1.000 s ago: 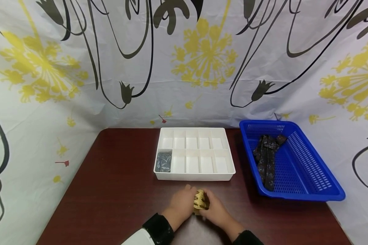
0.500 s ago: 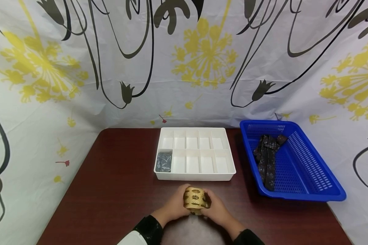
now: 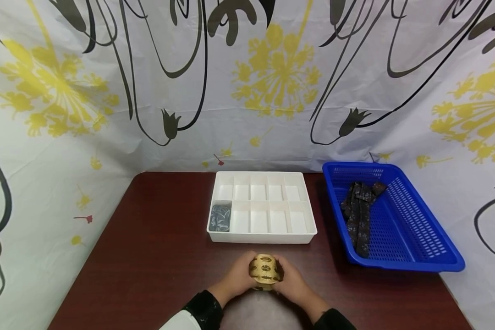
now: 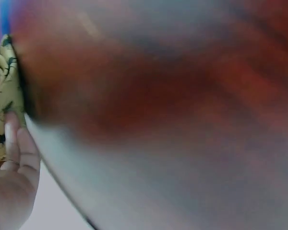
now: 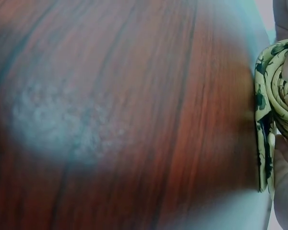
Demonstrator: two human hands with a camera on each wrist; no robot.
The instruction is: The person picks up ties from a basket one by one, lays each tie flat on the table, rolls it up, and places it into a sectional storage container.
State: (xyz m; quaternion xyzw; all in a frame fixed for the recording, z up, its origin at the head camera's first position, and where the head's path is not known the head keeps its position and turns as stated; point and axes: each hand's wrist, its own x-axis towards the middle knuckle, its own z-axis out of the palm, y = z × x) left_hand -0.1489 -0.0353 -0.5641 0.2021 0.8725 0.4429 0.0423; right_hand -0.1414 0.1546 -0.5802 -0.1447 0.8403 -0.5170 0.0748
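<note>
Left hand: we see the left hand (image 3: 235, 278) curled against the left side of the rolled yellow tie (image 3: 265, 271), fingers wrapped on it.
Right hand: the right hand (image 3: 291, 280) cups the roll from the other side; the two hands sit close together with the roll clamped between them.
Rolled yellow tie: a tight coil, yellow with dark leaf marks, held at the near edge of the tabletop (image 3: 156, 256), just in front of the white divided tray (image 3: 309, 231). The right wrist view shows the spiral end of the coil (image 5: 273, 96) with a finger pressed on it.
Change: one second ago the roll lay lower and half covered between the hands; half a second ago it stood up with its side toward us; now it is much the same, gathered a touch tighter and rounder.
Reading: we judge the rolling about finished and the coil ready to go.
Tray: the near-left compartment holds a rolled grey tie (image 3: 220, 217); the others we see are bare.
Blue basket: the blue basket (image 3: 416, 263) sits right of the tray, with a dark patterned tie (image 3: 359, 215) lying loose in it.
</note>
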